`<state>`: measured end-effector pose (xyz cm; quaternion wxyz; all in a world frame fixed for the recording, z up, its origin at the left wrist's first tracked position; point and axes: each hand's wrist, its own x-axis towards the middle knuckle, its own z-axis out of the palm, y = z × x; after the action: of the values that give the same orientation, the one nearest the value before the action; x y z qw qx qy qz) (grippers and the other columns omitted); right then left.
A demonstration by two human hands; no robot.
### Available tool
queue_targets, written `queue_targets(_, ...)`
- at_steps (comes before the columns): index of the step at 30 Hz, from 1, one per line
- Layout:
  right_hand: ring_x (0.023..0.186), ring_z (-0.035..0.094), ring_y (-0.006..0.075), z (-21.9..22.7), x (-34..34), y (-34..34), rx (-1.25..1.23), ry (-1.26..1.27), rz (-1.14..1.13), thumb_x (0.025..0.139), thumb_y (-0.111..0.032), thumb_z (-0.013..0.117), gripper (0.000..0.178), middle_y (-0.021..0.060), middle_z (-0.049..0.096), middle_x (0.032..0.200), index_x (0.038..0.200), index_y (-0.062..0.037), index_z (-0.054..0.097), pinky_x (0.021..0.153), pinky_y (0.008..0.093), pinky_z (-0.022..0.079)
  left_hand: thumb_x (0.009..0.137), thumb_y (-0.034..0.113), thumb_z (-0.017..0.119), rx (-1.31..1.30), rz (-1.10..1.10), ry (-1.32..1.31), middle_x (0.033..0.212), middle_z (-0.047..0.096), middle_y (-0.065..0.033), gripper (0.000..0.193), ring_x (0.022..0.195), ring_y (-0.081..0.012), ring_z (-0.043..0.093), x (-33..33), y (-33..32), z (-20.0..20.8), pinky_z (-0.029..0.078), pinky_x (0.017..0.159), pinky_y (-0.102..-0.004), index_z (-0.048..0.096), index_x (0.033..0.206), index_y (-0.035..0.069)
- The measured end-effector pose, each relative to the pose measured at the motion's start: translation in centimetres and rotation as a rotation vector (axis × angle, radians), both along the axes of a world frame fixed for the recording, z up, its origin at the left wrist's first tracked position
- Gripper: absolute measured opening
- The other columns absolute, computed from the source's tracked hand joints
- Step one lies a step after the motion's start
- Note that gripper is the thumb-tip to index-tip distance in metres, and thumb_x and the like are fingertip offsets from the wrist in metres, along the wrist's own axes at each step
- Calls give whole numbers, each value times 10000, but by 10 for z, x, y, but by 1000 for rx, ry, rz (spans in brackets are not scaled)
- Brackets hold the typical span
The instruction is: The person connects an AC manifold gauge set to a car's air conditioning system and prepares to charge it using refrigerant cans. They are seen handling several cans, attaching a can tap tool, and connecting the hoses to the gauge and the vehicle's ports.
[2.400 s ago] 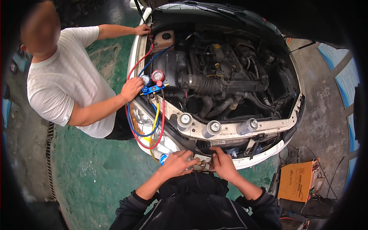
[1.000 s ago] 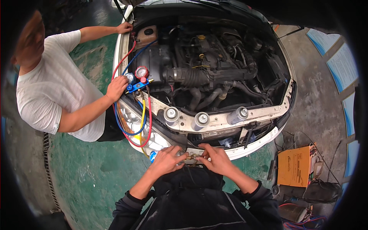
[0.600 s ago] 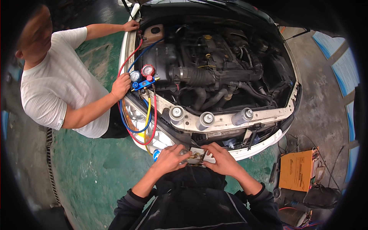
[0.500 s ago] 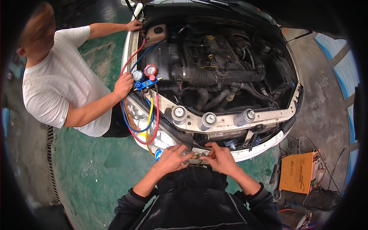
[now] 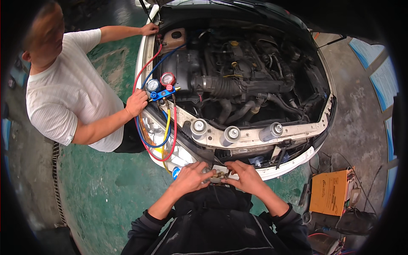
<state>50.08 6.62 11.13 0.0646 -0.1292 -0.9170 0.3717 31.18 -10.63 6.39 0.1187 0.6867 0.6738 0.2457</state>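
Note:
My left hand [image 5: 191,176] is wrapped round a can [image 5: 176,171], held on its side at the car's front edge; a blue and white part of it shows beyond my fingers. At its other end sits a small brass valve fitting [image 5: 221,174]. The fingers of my right hand [image 5: 244,175] are closed on this fitting, hiding part of it. Farther off, a blue manifold gauge set [image 5: 163,93] with one blue and one red dial hangs at the car's corner, gripped by another person's hand [image 5: 137,102]. Its yellow hose [image 5: 166,136] runs down toward the can.
Three spray-type cans [image 5: 198,126] stand in a row on the front crossmember [image 5: 250,139] of the open engine bay [image 5: 238,72]. A person in a white shirt [image 5: 72,89] stands on the left. An orange cardboard box [image 5: 328,192] lies on the floor at right, near cables.
My right hand has shifted slightly around the brass fitting, so more of the fitting shows between my hands. The other person's hand on the gauge set has moved a little nearer.

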Motion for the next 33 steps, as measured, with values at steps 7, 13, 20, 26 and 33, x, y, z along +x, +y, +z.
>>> queue_targets(7, 758, 730, 327, -6, -11, -11, -197, -184, -212, 910, -283, 752, 456, 198, 721, 926, 1179, 48, 591, 665, 372, 572, 749, 258, 795, -27, 23, 41, 1076, 575, -83, 490, 905, -289, 663, -1, 0, -4, 572, 698, -407, 661, 1220, 236)
queue_targets(13, 754, 731, 278, -25, -6, -3, -1047, -265, -719, 976, -533, 618, 669, 247, 698, 905, 1171, 103, 544, 647, 361, 593, 748, 260, 789, -9, 108, 93, 1084, 576, -83, 483, 919, -276, 663, 1, 1, -6, 574, 694, -391, 655, 1212, 242)
queue_targets(20, 638, 631, 148, -42, -12, 4, -1335, -467, -477, 984, -413, 660, 453, 111, 646, 792, 1042, 23, 551, 594, 255, 537, 726, 208, 770, 22, 33, 144, 1073, 591, -45, 518, 893, -274, 655, 11, 9, -1, 579, 679, -400, 647, 1228, 244)
queue_targets(26, 786, 693, 209, -8, -20, 0, -581, -442, -176, 934, -96, 657, 252, 180, 670, 901, 1109, 27, 522, 646, 352, 551, 730, 260, 794, -64, -37, 208, 1090, 595, -23, 481, 909, -293, 665, 13, 8, -9, 579, 627, -413, 646, 1187, 235)
queue_targets(33, 1175, 598, 343, -6, -21, -18, 336, -117, 194, 898, -135, 646, 472, 181, 625, 1241, 1312, 58, 528, 957, 437, 523, 730, 308, 782, -193, 19, -26, 1067, 620, -69, 509, 901, -340, 674, 7, 9, -11, 576, 699, -448, 648, 1208, 197)
